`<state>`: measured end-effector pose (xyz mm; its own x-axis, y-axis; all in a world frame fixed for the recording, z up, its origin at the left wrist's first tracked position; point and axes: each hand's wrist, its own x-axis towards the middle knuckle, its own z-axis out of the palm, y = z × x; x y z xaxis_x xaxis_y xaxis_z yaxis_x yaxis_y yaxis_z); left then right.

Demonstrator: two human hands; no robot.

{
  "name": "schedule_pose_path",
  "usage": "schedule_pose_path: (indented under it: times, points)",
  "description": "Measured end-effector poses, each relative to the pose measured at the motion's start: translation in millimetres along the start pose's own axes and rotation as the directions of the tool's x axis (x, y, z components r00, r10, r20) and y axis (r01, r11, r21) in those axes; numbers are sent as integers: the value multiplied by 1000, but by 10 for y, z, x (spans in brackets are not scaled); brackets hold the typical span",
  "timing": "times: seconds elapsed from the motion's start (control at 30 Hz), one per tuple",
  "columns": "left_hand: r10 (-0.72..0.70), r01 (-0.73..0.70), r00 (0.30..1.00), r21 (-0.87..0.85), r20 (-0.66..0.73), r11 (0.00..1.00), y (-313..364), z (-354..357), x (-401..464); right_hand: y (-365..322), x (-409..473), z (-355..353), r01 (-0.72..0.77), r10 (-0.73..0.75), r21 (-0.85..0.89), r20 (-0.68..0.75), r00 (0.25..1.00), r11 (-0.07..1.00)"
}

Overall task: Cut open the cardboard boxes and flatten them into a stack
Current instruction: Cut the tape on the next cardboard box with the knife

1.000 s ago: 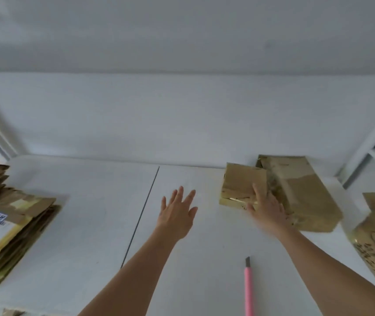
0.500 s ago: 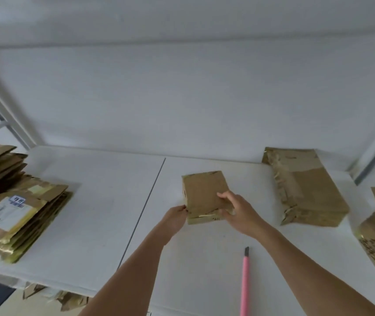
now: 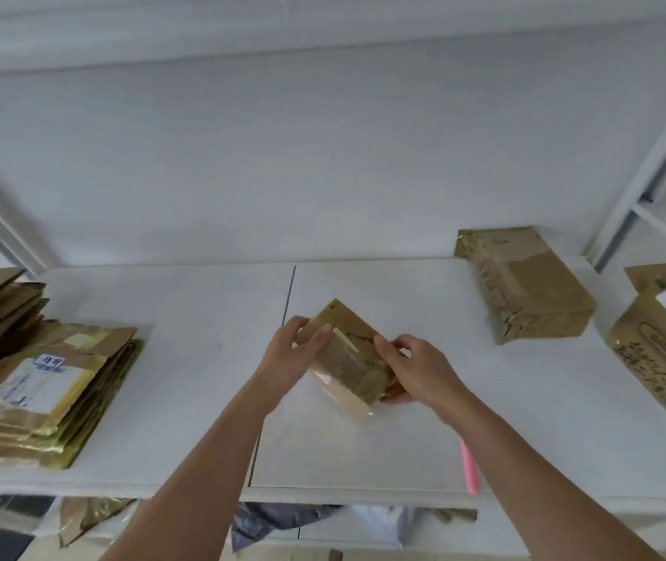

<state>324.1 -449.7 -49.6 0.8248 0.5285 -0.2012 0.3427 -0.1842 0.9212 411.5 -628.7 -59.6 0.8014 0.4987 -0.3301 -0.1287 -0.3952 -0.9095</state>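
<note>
A tall stack of flattened brown cardboard boxes (image 3: 36, 382) lies far left on the white table (image 3: 202, 398), while the left hand (image 3: 297, 352) and right hand (image 3: 412, 372) grip a small taped brown cardboard box (image 3: 347, 358) mid-table, with two uncut boxes (image 3: 525, 285) right.

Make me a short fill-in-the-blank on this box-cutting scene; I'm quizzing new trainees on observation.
1. Both hands hold one small ____ box above the table.
2. The stack of flattened boxes lies on the person's ____ side.
3. The cutter by the right forearm is ____ in colour.

Missing words: cardboard; left; pink
</note>
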Motion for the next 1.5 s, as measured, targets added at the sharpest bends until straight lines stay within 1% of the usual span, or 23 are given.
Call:
schedule_pose_path:
  times: [0.07, 0.13, 0.2, 0.37, 0.4, 0.43, 0.47, 0.5, 0.57, 0.67, 0.73, 0.8, 0.83, 0.9, 1.03, 1.07, 1.13, 1.2, 1.27, 1.3, 1.37, 1.4, 1.5]
  points:
    - [-33, 31, 999, 97, 22, 995, -53, -112, -75, 22, -166, 178, -60, 61, -21, 48, 997, 998]
    - [-79, 76, 997, 102, 26, 992, -171, -198, -124, 105, -240, 310, -50, 53, -67, 40, 998, 997]
    - [-129, 128, 992, 75, 6, 989, -281, -266, -161, 155, -262, 376, -33, 37, -114, 28, 999, 993]
    - [-231, 230, 972, -56, -26, 972, -443, -316, -214, 174, -282, 309, -71, 94, -149, 151, 984, 986]
    - [-237, 235, 971, -63, -31, 970, -451, -317, -210, 230, -248, 224, -77, 94, -137, 123, 988, 988]
    - [-241, 238, 970, -68, -32, 969, -450, -319, -208, 309, -190, 106, -63, 72, -208, 34, 997, 976]
    - [-240, 237, 970, -72, -30, 969, -449, -324, -205, 416, -112, -47, -51, 25, -399, -72, 997, 916]
    - [-237, 234, 971, -71, -30, 970, -448, -327, -206, 534, -67, -190, -79, -13, -613, -144, 990, 786]
    - [-219, 217, 975, -54, -35, 975, -457, -327, -203, 781, -61, -366, -128, -16, -864, -156, 988, 487]
    - [-194, 191, 980, -59, -46, 980, -488, -320, -194, 1029, -56, -383, -14, -41, -972, -25, 999, 235]
    - [-195, 192, 980, -64, -45, 979, -493, -327, -188, 1094, -33, -384, 76, -92, -987, 63, 994, 145]
    - [-205, 202, 978, -65, -36, 977, -492, -339, -189, 1168, 8, -413, 145, -197, -958, 97, 976, 247]
    - [-210, 207, 977, -61, -33, 976, -492, -342, -192, 1181, 2, -417, 141, -279, -925, 40, 960, 352]
    - [-208, 206, 977, -48, -38, 977, -494, -342, -200, 1166, -68, -450, 54, -368, -912, -110, 923, 407]
    - [-200, 199, 978, -30, -61, 980, -490, -332, -208, 1137, -170, -509, 67, -211, -941, -4, 977, 331]
    - [-199, 197, 978, -35, -66, 980, -494, -326, -208, 1139, -193, -498, 113, -212, -973, 69, 975, 199]
    - [-203, 198, 976, -65, -75, 978, -498, -316, -223, 1188, -194, -536, 156, -254, -978, 118, 960, 138]
    - [-210, 201, 974, -111, -81, 973, -490, -298, -249, 1216, -183, -567, 167, -377, -974, 99, 921, 153]
    - [-197, 186, 976, -125, -89, 975, -483, -283, -268, 1135, -187, -530, 154, -487, -951, 4, 873, 267]
    - [-188, 177, 978, -116, -91, 977, -477, -285, -273, 1065, -177, -492, 154, -530, -906, -86, 844, 393]
    - [-181, 173, 980, -99, -83, 980, -462, -317, -280, 807, -186, -306, 263, -568, -729, -204, 797, 632]
    - [-185, 178, 980, -91, -74, 980, -460, -339, -285, 637, -199, -181, 361, -589, -602, -231, 774, 712]
    - [-204, 200, 978, -70, -55, 977, -487, -374, -315, 144, -255, 230, 531, -579, -236, -258, 773, 814]
